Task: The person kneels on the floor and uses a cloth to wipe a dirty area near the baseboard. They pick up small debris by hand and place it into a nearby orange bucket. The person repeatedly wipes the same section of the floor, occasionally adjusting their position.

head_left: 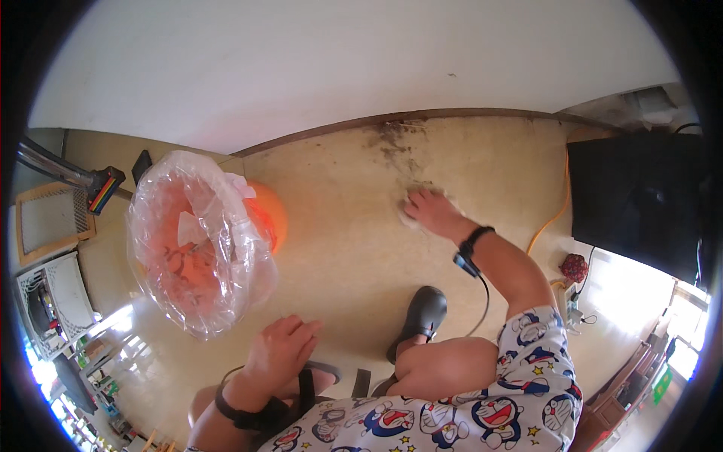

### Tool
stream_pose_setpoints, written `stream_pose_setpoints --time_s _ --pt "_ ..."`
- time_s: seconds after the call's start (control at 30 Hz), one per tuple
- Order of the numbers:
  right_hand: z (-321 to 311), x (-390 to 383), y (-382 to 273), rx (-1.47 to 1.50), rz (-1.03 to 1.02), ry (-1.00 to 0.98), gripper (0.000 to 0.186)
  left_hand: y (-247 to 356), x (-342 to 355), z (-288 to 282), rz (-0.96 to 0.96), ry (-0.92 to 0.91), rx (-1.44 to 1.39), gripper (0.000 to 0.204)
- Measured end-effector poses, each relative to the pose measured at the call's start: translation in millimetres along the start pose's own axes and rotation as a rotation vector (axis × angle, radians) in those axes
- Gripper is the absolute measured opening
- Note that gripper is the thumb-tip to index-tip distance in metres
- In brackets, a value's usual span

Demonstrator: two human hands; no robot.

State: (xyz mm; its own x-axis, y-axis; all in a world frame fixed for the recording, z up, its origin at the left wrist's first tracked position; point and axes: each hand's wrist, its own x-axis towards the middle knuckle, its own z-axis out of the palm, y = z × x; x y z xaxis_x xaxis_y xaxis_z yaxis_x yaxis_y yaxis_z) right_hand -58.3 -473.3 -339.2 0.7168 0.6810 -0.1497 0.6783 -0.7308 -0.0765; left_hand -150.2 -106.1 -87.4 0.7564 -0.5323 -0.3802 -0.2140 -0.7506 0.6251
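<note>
My right hand (437, 212) reaches down to the beige floor (343, 218), slightly blurred. Its fingers press a pale crumpled wipe (407, 219) against the floor; most of it is hidden under the palm. Just beyond the hand, a dark dirt smear (393, 143) runs back to the foot of the wall. My left hand (282, 350) hangs in the air at the lower left, near the bin. Its fingers are loosely curled together, and no object shows in them. An orange bin (271, 217) lined with a clear plastic bag (218, 305) stands at left, with crumpled pale scraps inside.
A white wall (354, 60) with a dark baseboard closes off the far side. At right stands a large black panel (633, 203), with an orange cable (557, 215) along the floor. A dark metal pole (60, 167) comes in from the left. My dark shoe (427, 313) is below the right hand.
</note>
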Motion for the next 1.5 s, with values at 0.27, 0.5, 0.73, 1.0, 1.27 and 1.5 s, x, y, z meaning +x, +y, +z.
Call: stream_pose_setpoints --time_s 0.27,0.5,0.73,1.0,1.27,1.5 --pt "-45.3 66.6 57.4 0.136 0.169 0.206 0.037 0.2 -5.2 0.4 -0.02 0.05 0.001 0.026" --pt "-24.7 -28.0 10.9 0.124 0.238 -0.128 0.038 -5.5 -5.9 -0.6 -0.036 0.005 -0.037 0.025" --pt "-3.0 1.3 64.8 0.408 0.845 0.314 0.033 -6.7 1.2 -5.9 0.039 0.014 0.01 0.023" --pt "5.4 47.3 120.2 0.458 1.141 0.3 0.041 -6.2 -12.4 -10.3 -0.069 0.005 -0.004 0.025" --pt "-32.1 21.5 110.5 1.126 1.234 0.51 0.033 -12.4 -20.2 -13.6 -0.071 0.042 -0.004 0.025" --pt "-29.2 -22.4 134.7 1.788 0.982 0.571 0.032 -14.8 -14.4 -14.8 -0.015 0.025 -0.029 0.025"
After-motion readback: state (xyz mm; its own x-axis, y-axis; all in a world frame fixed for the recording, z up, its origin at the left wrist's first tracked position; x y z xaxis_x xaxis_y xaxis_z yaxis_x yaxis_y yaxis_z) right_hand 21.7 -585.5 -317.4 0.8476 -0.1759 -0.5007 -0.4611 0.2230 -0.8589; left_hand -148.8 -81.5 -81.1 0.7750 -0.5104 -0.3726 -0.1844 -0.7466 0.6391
